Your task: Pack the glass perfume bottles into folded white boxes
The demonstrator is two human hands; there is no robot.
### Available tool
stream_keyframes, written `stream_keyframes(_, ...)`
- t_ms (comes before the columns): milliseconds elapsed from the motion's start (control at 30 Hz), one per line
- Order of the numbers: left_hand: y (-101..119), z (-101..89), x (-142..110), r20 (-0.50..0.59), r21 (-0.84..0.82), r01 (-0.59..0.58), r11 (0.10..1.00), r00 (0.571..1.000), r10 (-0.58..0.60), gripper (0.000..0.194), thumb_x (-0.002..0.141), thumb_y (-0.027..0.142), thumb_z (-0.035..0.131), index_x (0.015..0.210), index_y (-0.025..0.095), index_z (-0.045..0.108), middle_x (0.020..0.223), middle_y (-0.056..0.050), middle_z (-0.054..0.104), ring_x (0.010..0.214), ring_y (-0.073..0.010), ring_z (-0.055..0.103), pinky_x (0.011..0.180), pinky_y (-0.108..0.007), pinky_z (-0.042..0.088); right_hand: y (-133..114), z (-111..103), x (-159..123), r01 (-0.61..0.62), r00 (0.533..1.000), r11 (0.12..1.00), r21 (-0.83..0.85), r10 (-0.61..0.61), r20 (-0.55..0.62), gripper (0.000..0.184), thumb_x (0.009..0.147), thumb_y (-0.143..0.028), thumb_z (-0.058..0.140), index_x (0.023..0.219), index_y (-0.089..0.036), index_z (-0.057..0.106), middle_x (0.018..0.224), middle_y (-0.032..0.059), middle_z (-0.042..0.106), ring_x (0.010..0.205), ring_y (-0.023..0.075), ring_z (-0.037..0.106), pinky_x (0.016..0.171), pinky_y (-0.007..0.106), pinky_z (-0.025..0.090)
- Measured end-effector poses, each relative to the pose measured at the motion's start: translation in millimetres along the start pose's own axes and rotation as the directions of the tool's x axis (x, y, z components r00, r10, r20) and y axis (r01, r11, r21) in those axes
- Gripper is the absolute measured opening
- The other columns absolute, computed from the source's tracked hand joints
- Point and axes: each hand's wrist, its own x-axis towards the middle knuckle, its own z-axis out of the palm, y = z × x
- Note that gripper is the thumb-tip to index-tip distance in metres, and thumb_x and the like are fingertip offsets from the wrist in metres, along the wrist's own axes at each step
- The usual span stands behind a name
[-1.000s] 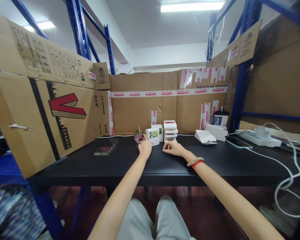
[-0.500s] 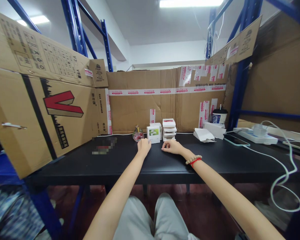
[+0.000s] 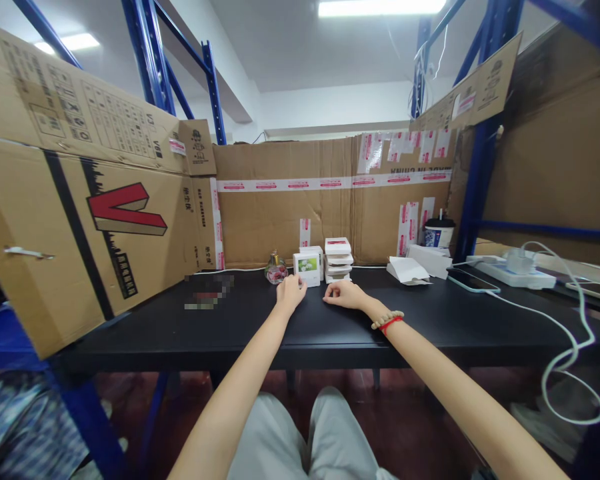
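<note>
My left hand rests on the black table with its fingers curled, knuckles just in front of a small white box with a green picture. I cannot tell whether it touches the box. My right hand lies beside it, fingers loosely curled on the tabletop with nothing in them; beads and a red cord circle that wrist. Left of the box stands a small round glass perfume bottle. Behind my right hand sits a stack of flat white boxes.
Cardboard walls close in the table at the back and left. On the right lie folded white cartons, a paper cup, a phone, and a power strip with a white cable looping off the table's edge.
My left hand drew back slightly from the white box, then edged toward it again. My right hand has stayed put. The view shifted a little.
</note>
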Motion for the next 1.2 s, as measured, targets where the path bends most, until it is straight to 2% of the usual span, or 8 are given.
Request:
stream_keyframes(400,-2.0,2.7,0.4,0.004,-0.042,-0.006,0.999,1.0,0.006,0.019,0.082,0.025,0.045,0.094,0.02,0.059,0.099,-0.004,0.064,0.097,-0.0179,0.057,0.083,-0.027,0.044,1.3,1.0,0.2,-0.009,1.0,1.0,-0.002,0.009,-0.004,0.016,0.074,-0.033,0.062,0.077,-0.02,0.069,0.06,-0.0025,0.06,0.053,0.0074,0.049,0.05,0.019,0.031)
stream_keyframes(667,-0.7,1.4,-1.6,0.035,-0.04,-0.055,0.998,0.998,0.056,0.028,0.08,0.024,0.047,0.107,0.02,0.055,0.104,-0.004,0.063,0.101,-0.0177,0.055,0.087,-0.028,0.042,1.5,1.2,0.7,0.004,1.0,1.0,-0.008,-0.004,0.0,0.016,0.074,-0.033,0.062,0.079,-0.019,0.069,0.06,-0.0021,0.06,0.053,0.0073,0.048,0.05,0.019,0.031)
stream_keyframes(1033,-0.1,-5.1,-4.2,0.082,-0.021,-0.073,0.997,0.994,0.074,0.023,0.08,0.024,0.046,0.098,0.019,0.06,0.1,-0.005,0.065,0.099,-0.0179,0.056,0.085,-0.028,0.042,0.6,0.5,-0.2,0.006,1.0,1.0,-0.006,-0.006,-0.008,0.016,0.074,-0.033,0.062,0.077,-0.019,0.069,0.06,-0.0019,0.06,0.052,0.0074,0.049,0.05,0.019,0.031)
stream_keyframes(1200,2.1,-5.1,-5.2,0.091,-0.046,-0.133,0.99,0.986,0.136,0.019,0.08,0.02,0.045,0.089,0.019,0.061,0.097,-0.004,0.064,0.098,-0.0167,0.055,0.085,-0.027,0.042,5.3,2.5,1.1,0.021,1.0,1.0,0.009,-0.021,-0.011,0.018,0.074,-0.033,0.06,0.078,-0.019,0.069,0.06,-0.0015,0.061,0.054,0.008,0.05,0.052,0.019,0.033)
